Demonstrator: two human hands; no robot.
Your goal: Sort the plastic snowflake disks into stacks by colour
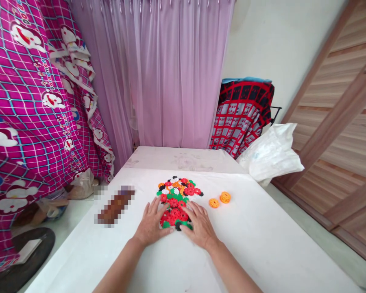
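Note:
A spread of small notched plastic discs [174,209], like interlocking snowflake pieces, lies on the white-covered table in front of me. Red ones crowd its middle, green and black ones edge the near end, and white, orange, red and black ones mix at the far end. My left hand [152,221] rests along the left side of the spread, its fingers apart. On the opposite side is my right hand [201,224], also with spread fingertips at the red discs. Neither hand grips a piece. To the right sit a stack of orange discs [225,197] and a smaller orange disc group [214,203].
A brown, pixelated item [116,206] lies left on the white table cover [250,252]. A white plastic bag [271,152] is at the far right corner. Pink patterned cloth [49,93] hangs left, a purple curtain [177,73] behind. Wooden doors [338,134] stand right.

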